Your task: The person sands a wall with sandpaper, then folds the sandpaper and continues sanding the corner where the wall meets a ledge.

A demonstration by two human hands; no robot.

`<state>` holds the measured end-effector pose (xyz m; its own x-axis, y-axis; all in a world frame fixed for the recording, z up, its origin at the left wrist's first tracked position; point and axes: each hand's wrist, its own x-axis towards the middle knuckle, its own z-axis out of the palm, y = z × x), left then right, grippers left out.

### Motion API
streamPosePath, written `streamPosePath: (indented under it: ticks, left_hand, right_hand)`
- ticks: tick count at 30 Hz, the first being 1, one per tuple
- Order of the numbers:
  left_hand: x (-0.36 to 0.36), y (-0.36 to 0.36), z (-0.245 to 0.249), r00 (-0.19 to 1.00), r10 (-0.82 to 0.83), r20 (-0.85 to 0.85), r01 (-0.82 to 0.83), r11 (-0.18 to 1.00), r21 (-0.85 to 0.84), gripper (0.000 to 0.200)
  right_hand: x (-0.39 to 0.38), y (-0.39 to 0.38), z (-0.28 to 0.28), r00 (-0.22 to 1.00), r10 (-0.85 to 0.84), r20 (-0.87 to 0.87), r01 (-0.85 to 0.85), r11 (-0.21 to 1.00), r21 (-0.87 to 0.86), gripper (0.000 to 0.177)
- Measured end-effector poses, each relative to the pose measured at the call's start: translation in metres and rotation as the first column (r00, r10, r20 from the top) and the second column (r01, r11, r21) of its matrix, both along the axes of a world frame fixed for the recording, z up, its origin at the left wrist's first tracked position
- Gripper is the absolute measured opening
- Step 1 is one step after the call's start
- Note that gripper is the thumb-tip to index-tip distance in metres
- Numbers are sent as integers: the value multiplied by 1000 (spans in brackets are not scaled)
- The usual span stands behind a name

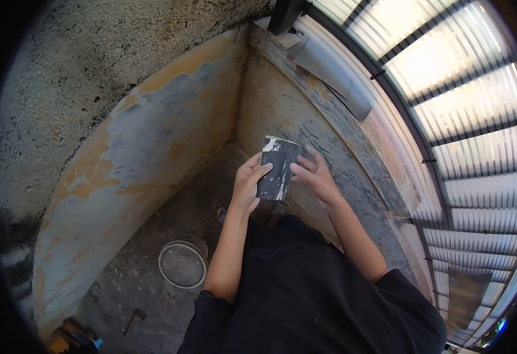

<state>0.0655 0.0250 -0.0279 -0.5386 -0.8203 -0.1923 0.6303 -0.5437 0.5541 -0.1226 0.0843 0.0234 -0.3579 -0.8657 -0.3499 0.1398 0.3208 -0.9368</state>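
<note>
In front of my chest, both hands are at a dark piece of sandpaper [277, 168], roughly rectangular and slightly curved, with pale worn or dusty streaks along its top and right side. My left hand [248, 186] grips its left edge, thumb on the front face and the other fingers behind. At the right edge, my right hand [319, 177] pinches the sheet with the thumb in front. Its upper fingers are spread and a little blurred. What the fingers do behind the sheet is hidden.
A patchy grey and ochre wall [152, 130] meets a second low wall [282, 100] at a corner ahead. A round bucket [183, 264] stands on the dusty floor. Nearby lies a small dark tool [134, 321]. Slatted translucent panels [465, 88] rise on the right.
</note>
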Motion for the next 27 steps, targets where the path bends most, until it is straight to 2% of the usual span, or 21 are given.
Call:
streamPosePath:
  ticks: [1,2,4,5,6,7,8,9,10,11,15,17,18,20,21,26,27]
  left_hand:
    - [3,-1,-1,999,7,33,-7,1000,0,43]
    - [7,-3,-2,998,15,67,-15,1000,-1,42]
    - [17,-10,-5,995,-22,94,23,1000,-12,42]
    - [22,-14,-8,992,-37,118,39,999,-16,43]
    - [26,-19,-11,991,-58,122,62,998,-25,43]
    - [31,-24,-14,972,-80,222,96,993,-63,45]
    - [35,-26,-20,942,-98,321,135,986,-94,47]
    - [39,-28,-32,938,-122,326,160,983,-92,47]
    - [43,-32,-46,847,-48,530,124,986,-109,48]
    - [43,-41,-46,713,44,700,87,985,-150,49]
    - [46,-52,-44,706,54,707,153,962,-227,57]
    - [36,-55,-38,798,-11,603,183,957,-225,63]
    - [31,-54,-35,795,-13,606,192,954,-231,63]
    - [20,-53,-30,802,-73,593,226,956,-189,60]
    - [15,-53,-33,796,-56,603,213,958,-192,52]
    - [4,-59,-34,751,-136,646,283,951,-129,38]
    - [2,-62,-35,751,-178,636,299,950,-88,36]
  right_hand:
    - [0,-6,3,975,63,212,-84,992,90,81]
    - [1,-11,0,976,44,215,-63,995,82,81]
    - [1,-17,-14,848,230,477,-215,973,-87,70]
    - [5,-17,-17,852,215,478,-193,977,-96,70]
    - [10,-16,-20,809,202,552,-172,979,-107,59]
    - [14,-16,-23,759,192,622,-153,981,-116,48]
    - [14,-19,-36,761,177,624,-130,984,-120,48]
    - [11,-23,-54,859,98,502,-92,995,-37,44]
    - [9,-25,-69,932,25,363,-42,998,39,40]
    - [12,-27,-67,887,-50,459,31,998,49,36]
    - [17,-20,-52,834,-26,551,49,998,-27,37]
    - [15,-21,-48,863,-20,504,39,999,-26,37]
    - [14,-21,-48,861,-24,508,47,998,-32,37]
    - [11,-21,-49,873,22,487,7,998,-57,37]
    - [10,-23,-52,871,30,491,-6,999,-51,35]
    - [9,-24,-60,862,-26,507,65,996,-58,36]
    - [12,-26,-56,869,-67,489,120,990,-78,38]
